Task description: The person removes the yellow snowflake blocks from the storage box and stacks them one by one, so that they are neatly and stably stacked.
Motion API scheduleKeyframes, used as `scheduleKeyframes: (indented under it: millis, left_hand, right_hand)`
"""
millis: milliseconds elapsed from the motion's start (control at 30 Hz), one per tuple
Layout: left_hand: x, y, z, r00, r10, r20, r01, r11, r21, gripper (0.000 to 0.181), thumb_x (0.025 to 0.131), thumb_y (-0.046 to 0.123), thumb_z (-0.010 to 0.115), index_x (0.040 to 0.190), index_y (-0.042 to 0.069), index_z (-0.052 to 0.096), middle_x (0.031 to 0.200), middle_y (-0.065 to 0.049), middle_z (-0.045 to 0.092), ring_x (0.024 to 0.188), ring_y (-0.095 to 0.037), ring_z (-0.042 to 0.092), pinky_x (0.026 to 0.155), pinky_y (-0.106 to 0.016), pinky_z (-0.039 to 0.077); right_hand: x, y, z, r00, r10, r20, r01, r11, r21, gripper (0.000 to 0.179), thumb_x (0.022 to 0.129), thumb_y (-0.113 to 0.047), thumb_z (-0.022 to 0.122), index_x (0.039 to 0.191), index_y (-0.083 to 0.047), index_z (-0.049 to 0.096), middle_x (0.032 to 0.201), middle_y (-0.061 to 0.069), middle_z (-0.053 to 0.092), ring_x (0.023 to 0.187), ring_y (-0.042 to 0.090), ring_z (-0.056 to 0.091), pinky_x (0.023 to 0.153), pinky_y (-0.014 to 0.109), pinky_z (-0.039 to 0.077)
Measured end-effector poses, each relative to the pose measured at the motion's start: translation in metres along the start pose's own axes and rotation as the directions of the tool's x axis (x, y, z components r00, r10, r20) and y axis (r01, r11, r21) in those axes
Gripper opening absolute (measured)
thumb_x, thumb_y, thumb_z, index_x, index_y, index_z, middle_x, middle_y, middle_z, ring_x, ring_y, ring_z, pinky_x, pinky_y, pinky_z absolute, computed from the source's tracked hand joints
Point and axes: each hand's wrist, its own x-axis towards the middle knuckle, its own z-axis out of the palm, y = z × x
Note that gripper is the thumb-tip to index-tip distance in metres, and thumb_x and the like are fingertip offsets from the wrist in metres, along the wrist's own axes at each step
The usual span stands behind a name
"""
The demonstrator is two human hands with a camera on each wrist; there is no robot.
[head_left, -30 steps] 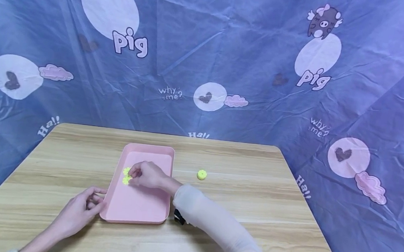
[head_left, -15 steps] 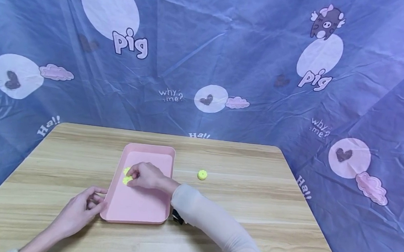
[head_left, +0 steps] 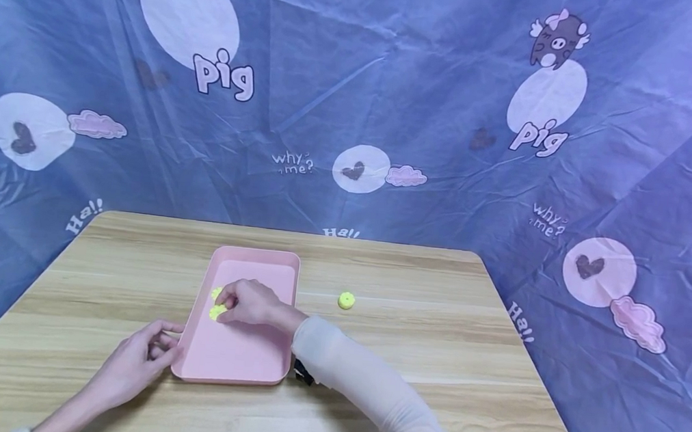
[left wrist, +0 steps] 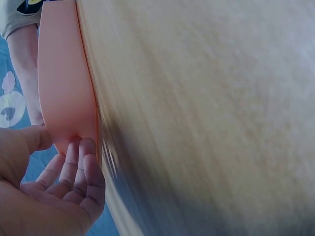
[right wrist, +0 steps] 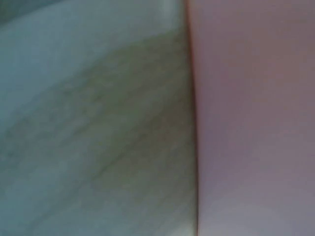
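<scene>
A pink tray lies on the wooden table. My right hand reaches over its right rim and pinches a yellow flower-shaped piece near the tray's left wall. Just beyond it is a second yellow flower-shaped piece, partly hidden by the fingers. Outside the tray, my left hand touches the left wall close to the near corner. In the left wrist view, loosely bent fingers rest against the tray's outer wall. The right wrist view shows the tray's edge but no fingers.
To the right of the tray, a third yellow piece, round and scalloped, sits on the table. A blue printed cloth hangs behind the table and along its sides. The right sleeve crosses the table's near right part.
The pinched yellow piece and my right fingers have shifted slightly toward the near side of the tray. My left hand keeps its place at the wall.
</scene>
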Motion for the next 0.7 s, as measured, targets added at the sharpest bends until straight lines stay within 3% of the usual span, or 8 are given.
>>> scheduleKeyframes:
  millis: [267, 700]
  left_hand:
    - [-0.003, 0.002, 0.001, 1.000, -0.004, -0.003, 0.004, 1.000, -0.004, 0.032, 0.097, 0.007, 0.072, 0.127, -0.001, 0.064, 0.096, -0.004, 0.073, 0.070, 0.003, 0.060, 0.066, -0.021, 0.049]
    - [-0.009, 0.006, 0.002, 1.000, -0.012, -0.012, 0.012, 1.000, 0.015, 0.033, 0.097, 0.007, 0.073, 0.127, -0.002, 0.064, 0.096, -0.004, 0.074, 0.070, 0.003, 0.060, 0.067, -0.021, 0.050]
  right_hand:
    - [-0.004, -0.003, -0.001, 1.000, 0.014, 0.006, -0.014, 1.000, 0.002, 0.023, 0.086, -0.024, 0.088, 0.108, -0.022, 0.079, 0.082, -0.018, 0.065, 0.075, -0.008, 0.053, 0.073, 0.011, 0.040]
    - [-0.016, 0.000, -0.007, 0.999, -0.032, 0.003, 0.032, 0.993, 0.114, 0.017, 0.087, -0.013, 0.085, 0.101, -0.016, 0.077, 0.082, -0.010, 0.072, 0.073, -0.006, 0.056, 0.078, 0.010, 0.043]
